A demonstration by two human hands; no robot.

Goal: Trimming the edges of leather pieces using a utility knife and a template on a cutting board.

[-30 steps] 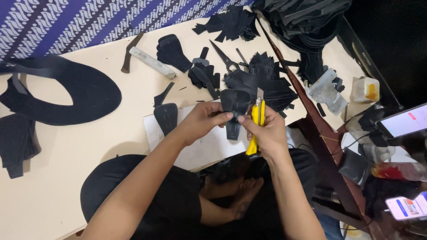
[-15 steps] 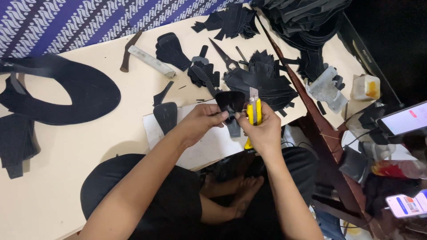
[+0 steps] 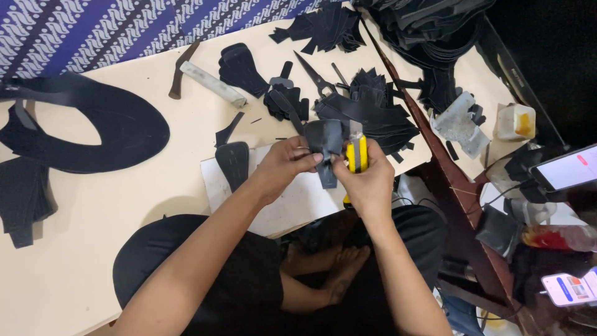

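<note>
My left hand [image 3: 285, 165] pinches a small black leather piece [image 3: 326, 148] and holds it up over a white cutting sheet [image 3: 292, 202]. My right hand [image 3: 368, 180] grips a yellow utility knife [image 3: 356, 155], its blade end up against the right edge of the leather piece. Both hands meet just in front of a heap of black cut pieces [image 3: 373, 112].
Scissors [image 3: 314, 73], a hammer [image 3: 181, 73] and a whitish sharpening block [image 3: 212, 84] lie on the cream table [image 3: 124, 205]. Large black leather cut-outs [image 3: 93, 130] sit at left. A small glue container [image 3: 515, 121] and two phones [image 3: 566, 171] are at right.
Both hands have drifted slightly left and upward in view, turning the leather piece; the knife stays against it, held more upright.
</note>
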